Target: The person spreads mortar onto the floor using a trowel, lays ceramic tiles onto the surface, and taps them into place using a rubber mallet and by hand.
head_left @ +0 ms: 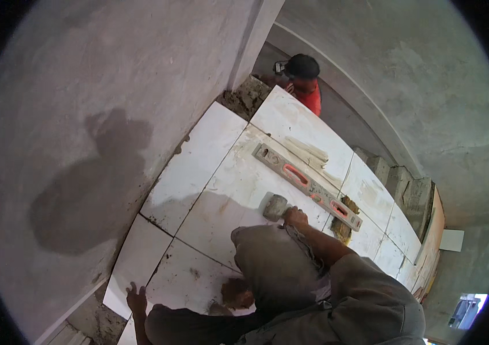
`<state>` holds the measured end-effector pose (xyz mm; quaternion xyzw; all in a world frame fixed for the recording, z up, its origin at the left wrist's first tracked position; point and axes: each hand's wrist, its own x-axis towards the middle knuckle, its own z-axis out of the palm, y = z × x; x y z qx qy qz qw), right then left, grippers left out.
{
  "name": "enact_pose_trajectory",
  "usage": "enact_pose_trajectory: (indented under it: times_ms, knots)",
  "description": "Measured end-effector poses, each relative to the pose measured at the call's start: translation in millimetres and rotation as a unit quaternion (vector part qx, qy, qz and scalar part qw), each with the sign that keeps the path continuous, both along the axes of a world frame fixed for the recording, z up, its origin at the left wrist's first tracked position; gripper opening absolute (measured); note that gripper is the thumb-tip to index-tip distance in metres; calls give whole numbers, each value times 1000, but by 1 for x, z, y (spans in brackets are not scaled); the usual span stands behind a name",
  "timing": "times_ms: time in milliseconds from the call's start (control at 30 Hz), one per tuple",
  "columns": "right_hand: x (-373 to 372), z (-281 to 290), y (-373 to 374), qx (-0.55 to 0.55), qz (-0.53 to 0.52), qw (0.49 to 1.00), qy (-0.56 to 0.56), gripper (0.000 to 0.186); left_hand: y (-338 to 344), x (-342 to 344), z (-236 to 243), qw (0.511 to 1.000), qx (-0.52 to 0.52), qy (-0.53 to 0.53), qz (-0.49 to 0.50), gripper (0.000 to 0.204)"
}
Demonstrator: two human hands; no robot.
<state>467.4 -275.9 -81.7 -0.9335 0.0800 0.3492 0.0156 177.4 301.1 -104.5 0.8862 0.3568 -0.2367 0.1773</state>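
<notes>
White floor tiles (209,178), stained and with dark joints, lie beneath me. My right hand (295,216) grips the handle of a rubber mallet (275,207), whose grey head rests on a tile. A long grimy spirit level (285,169) with orange-rimmed openings lies diagonally just beyond it, over a dirty yellowish-brown piece (341,231) I cannot make out. My left hand (136,299) is at the lower left, fingers spread at the edge of a tile beside my bent leg. My knee and forearm hide part of the tiles.
A co-worker (304,86) in red is below the tiles' far edge. Rough concrete steps (397,181) descend at the right, near an upright board (431,230) and a loose white tile (451,240). A plastered wall (66,86) borders the left, with exposed mortar (247,98) at the far corner.
</notes>
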Motion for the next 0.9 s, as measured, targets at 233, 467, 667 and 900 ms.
enact_pose_trajectory:
  times_ms: [233,467,667,900]
  knots:
    - [4,9,9,-42,23,999,-6,33,-12,25,15,999,33,40,-2,60]
    - [6,8,12,-62,23,998,12,29,-18,26,13,996,77,51,-7,57]
    - [11,18,16,-19,38,996,80,43,-14,36,21,995,89,52,-17,54]
    - [9,20,16,-30,3,999,32,43,-14,48,23,994,75,78,33,55]
